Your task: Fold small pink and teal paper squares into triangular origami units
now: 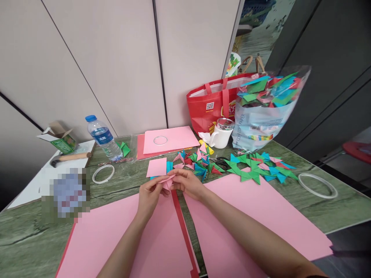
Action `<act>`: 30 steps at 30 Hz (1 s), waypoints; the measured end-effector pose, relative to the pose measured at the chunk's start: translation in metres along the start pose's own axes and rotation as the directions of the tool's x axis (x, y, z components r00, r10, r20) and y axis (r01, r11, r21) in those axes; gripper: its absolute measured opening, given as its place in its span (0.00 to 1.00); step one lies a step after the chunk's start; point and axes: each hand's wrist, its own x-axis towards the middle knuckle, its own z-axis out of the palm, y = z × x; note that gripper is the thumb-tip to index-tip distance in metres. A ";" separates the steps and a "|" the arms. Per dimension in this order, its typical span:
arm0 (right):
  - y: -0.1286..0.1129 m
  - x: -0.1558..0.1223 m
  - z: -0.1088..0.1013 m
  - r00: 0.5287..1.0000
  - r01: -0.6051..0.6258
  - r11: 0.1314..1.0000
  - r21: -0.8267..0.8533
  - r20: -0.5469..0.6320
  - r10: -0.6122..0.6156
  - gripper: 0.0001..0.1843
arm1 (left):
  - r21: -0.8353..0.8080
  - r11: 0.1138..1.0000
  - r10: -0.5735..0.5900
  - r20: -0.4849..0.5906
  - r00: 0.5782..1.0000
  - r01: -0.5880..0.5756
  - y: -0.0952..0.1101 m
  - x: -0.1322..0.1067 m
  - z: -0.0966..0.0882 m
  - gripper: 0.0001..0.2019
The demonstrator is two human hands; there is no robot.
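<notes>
The left hand (148,196) and the right hand (189,184) pinch a small folded pink paper piece (167,183) between their fingertips — one at each side of it; the piece is held up over the near middle of the green marbled table (304,220), above large pink paper sheets (116,235) spread under both forearms; just beyond the hands lie a pink paper square (157,167), partly over blue paper (169,166), and a cluster of folded paper pieces (199,159); black-handled scissors (222,163) lie between that cluster and some star-shaped paper rings (251,172); behind stand a white mug (222,136) and a clear plastic bag (262,116) — filled with colourful folded paper.
</notes>
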 end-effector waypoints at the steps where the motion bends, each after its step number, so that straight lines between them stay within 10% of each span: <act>1: 0.000 0.001 -0.001 1.000 0.009 1.000 0.010 0.008 -0.009 0.11 | 0.002 1.000 0.008 -0.004 1.000 -0.008 0.001 0.000 0.000 0.10; 30: 0.006 -0.003 0.002 0.925 0.225 0.741 -0.632 -0.100 -0.366 0.13 | -0.026 0.928 -0.348 0.301 0.888 0.372 0.003 -0.008 0.014 0.18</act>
